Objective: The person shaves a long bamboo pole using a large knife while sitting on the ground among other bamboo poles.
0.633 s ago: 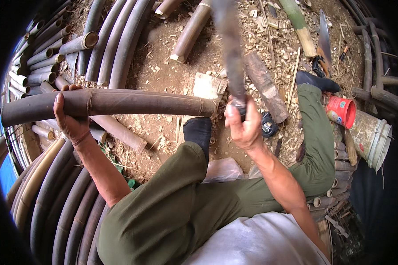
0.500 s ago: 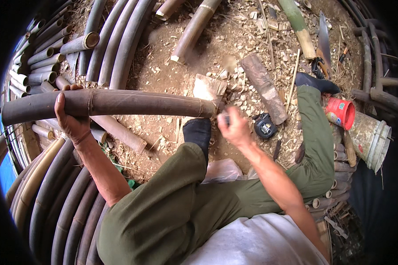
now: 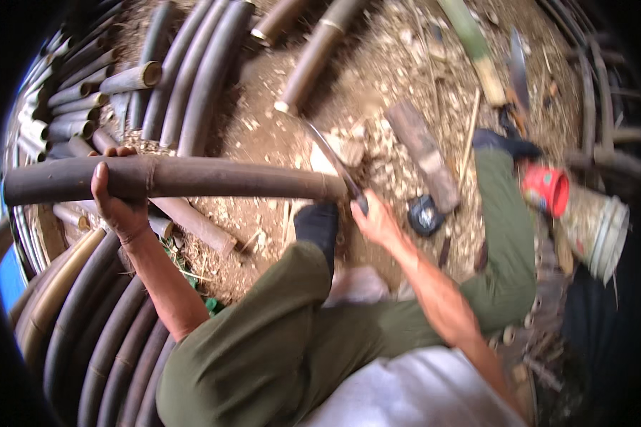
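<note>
A thick dark bamboo pole (image 3: 224, 178) lies roughly level across the left half of the view. My left hand (image 3: 123, 203) is closed around it from below, left of a node ring, with the thumb up the near side. At the pole's right end, my right hand (image 3: 379, 222) grips the dark handle of a long-bladed knife (image 3: 330, 155). Its narrow, slightly blurred blade slants up and to the left, passing close by the cut end; whether it touches cannot be told. Below that end is my dark-socked foot (image 3: 316, 226). Behind the blade sits a pale wood block (image 3: 345, 151).
Wood chips cover the ground around a split log (image 3: 421, 153) and a tape measure (image 3: 424, 215). A hand saw (image 3: 520, 78), a red pot (image 3: 546, 188) and a whitish bucket (image 3: 597, 231) stand right. Bamboo poles (image 3: 110, 341) are stacked at left; a green-tipped pole (image 3: 470, 39) lies far.
The knife blade, smeared or hidden before, now shows pointing up-left past the pole's end. My right hand has shifted slightly right and down; the pole's right end sits a little lower.
</note>
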A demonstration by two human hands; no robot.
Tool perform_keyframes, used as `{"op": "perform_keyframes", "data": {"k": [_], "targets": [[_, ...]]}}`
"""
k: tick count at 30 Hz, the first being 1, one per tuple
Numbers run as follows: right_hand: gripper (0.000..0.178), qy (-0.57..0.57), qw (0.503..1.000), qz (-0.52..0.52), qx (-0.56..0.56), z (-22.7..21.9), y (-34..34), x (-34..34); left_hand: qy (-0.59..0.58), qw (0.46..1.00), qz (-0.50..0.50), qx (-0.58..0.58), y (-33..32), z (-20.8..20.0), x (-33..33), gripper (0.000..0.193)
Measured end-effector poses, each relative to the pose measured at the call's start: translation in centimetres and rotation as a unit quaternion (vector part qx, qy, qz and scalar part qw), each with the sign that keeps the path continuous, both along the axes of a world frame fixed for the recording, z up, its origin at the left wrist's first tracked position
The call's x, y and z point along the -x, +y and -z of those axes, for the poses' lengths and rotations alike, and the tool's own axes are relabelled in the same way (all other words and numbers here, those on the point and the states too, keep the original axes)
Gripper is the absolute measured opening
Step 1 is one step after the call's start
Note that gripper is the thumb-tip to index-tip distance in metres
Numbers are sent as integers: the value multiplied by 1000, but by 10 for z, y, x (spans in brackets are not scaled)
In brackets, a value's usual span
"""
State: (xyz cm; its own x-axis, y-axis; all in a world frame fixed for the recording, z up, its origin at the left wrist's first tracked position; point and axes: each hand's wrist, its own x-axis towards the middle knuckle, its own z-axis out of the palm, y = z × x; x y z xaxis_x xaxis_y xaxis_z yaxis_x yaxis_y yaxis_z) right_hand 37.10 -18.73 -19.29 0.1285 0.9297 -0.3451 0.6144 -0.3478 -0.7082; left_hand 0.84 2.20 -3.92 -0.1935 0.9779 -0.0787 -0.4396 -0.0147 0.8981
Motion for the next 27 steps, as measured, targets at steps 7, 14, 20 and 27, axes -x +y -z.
{"op": "perform_keyframes", "data": {"k": [7, 14, 20, 27], "targets": [[31, 231, 922, 138, -279, -79, 27, 14, -40, 989, 107, -98, -10, 15, 47, 61], [30, 35, 999, 25, -11, -14, -16, -5, -85, 962, 214, -145, 8, 27, 32, 63], [26, 208, 902, 146, -351, -69, 23, 17, -23, 974, 185, -132, -7, 2, 40, 63], [30, 32, 999, 30, 17, 10, -31, 5, 10, 991, 133, -23, -3, 5, 43, 71]]}}
